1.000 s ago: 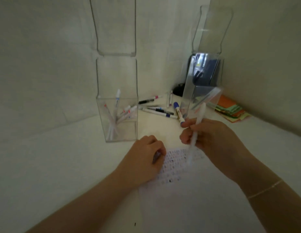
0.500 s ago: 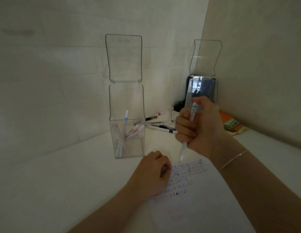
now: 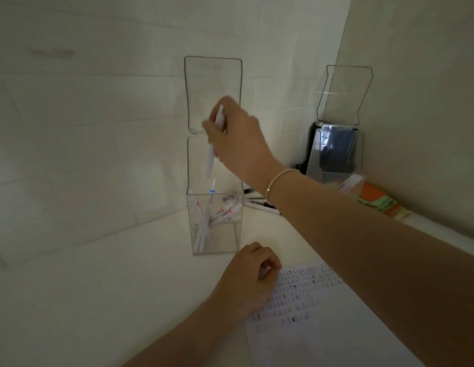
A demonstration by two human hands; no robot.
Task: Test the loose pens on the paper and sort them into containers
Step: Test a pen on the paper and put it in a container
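The pale white bench runs into a corner where two light walls meet. On it, near the front right, lies a white sheet of paper with rows of small test marks at its top edge. Beside the paper's far left corner stands a tall clear plastic container with its hinged lid flipped upright against the wall; it holds a loose cluster of white pens leaning at angles. A second clear container, lid also up, sits well apart in the corner, next to a stack of orange and green sticky notes. The right hand hangs above the open mouth of the near container, its grip clamped around a white pen whose long axis runs close to vertical, tip pointing down into the opening. The left hand rests on the paper's top left corner, fingers curled, pinning the sheet. A few loose pens lie flat on the bench between the two containers.
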